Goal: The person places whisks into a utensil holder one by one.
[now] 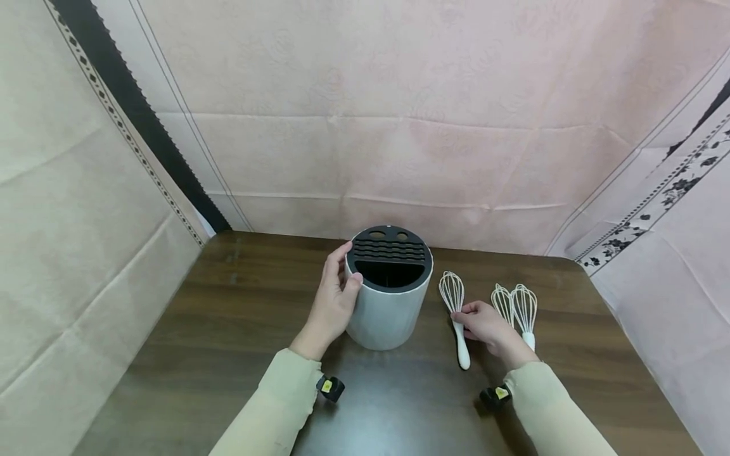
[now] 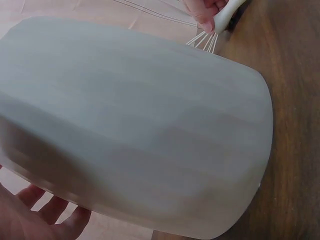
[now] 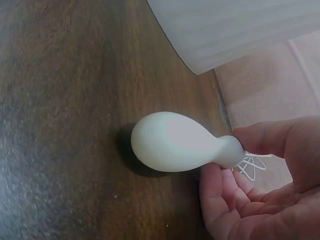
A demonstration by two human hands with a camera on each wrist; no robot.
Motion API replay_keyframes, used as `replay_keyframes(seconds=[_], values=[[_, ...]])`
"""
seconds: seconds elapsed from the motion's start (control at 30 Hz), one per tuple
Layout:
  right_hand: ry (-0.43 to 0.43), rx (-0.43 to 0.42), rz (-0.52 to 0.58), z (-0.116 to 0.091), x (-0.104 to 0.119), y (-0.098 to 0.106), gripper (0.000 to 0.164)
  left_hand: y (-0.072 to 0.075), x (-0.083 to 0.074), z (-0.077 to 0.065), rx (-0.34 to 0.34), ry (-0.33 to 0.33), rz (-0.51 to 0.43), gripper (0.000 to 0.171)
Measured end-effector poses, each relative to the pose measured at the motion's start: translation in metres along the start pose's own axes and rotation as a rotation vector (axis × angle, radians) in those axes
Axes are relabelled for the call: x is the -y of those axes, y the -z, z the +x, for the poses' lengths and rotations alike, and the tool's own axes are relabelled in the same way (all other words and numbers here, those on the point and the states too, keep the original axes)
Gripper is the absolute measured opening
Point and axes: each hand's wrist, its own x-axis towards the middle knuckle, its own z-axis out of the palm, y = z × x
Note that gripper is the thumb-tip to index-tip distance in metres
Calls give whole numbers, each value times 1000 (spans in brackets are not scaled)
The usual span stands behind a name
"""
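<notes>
A white round utensil holder (image 1: 381, 316) with a dark slotted lid (image 1: 390, 256) stands upright on the table. My left hand (image 1: 333, 294) grips its left side, thumb toward the front and fingers farther back near the rim. In the left wrist view the holder's pale ribbed wall (image 2: 140, 115) fills most of the picture. To the right of the holder, my right hand (image 1: 485, 326) pinches a white whisk (image 1: 462, 348) where the handle meets the wires. The whisk's rounded handle end (image 3: 172, 142) points toward the person, just over or on the wood; I cannot tell which.
Two more white whisks, one (image 1: 502, 301) beside the other (image 1: 525, 307), lie right of my right hand, partly hidden by that arm. The brown wooden table (image 1: 251, 329) ends at a pale cloth backdrop (image 1: 399, 158), with cloth on both sides.
</notes>
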Motion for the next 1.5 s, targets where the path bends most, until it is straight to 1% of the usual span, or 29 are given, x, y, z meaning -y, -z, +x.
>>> replay_keyframes(seconds=[0.07, 0.17, 0.33, 0.43, 0.5, 0.67, 0.77, 0.9, 1.0, 1.1, 1.2, 1.3, 1.5], values=[[-1, -2, 10, 0, 0, 0, 37, -1, 9, 2, -3, -3, 2, 56], [-5, 4, 21, 1, 0, 0, 37, -1, 13, 2, -12, -13, 8, 56], [-1, 15, 4, 3, -2, 2, 35, -1, 12, 2, -20, -28, 23, 55], [11, 33, 3, 3, -3, 4, 35, -2, 12, 2, -19, -24, 32, 55], [20, 49, 16, 2, -4, 6, 35, -2, 12, 1, -20, -13, 36, 55], [34, 74, 63, -3, -8, 15, 37, -6, 12, 2, -5, -12, 33, 55], [57, 91, 85, -7, -4, 16, 39, -3, 11, 3, 0, -14, 31, 54], [128, 107, 137, -14, 6, 17, 41, 5, 4, 2, -9, 0, 29, 52], [193, 104, 213, -21, 16, 19, 42, 10, -2, 2, -8, 6, 33, 50], [263, 83, 299, -30, 28, 24, 38, 13, -6, 2, 14, 3, 44, 49], [347, 39, 382, -41, 42, 28, 30, 15, -3, 1, 48, 8, 55, 52], [431, -20, 491, -53, 56, 32, 25, 16, 1, 0, 76, 14, 51, 54], [590, -155, 747, -74, 82, 37, 30, 13, 1, -2, 87, 25, 11, 53]])
